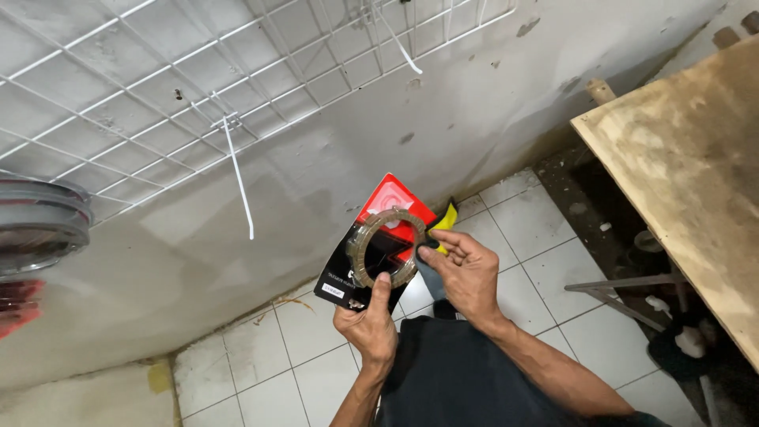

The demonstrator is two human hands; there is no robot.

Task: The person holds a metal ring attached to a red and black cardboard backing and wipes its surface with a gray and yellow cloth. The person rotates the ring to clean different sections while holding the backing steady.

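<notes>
The person's dark lap (466,372) is closest to the camera, at the bottom of the view. Just above it, the left hand (368,324) holds up a flat black and red package (375,245). The fingers are wrapped behind its lower edge and the thumb presses on the front. A brown ring (362,255) with a big hole in the middle sits on the front of the package. The right hand (466,273) is at the right edge of the ring. Its thumb and fingers pinch the ring's rim. A bit of yellow (448,217) peeks out behind the right hand. Under the hands is a white tile floor (545,229). A white wire rack (158,95) hangs on the wall behind. A wooden board (696,166) stands at the right side.
</notes>
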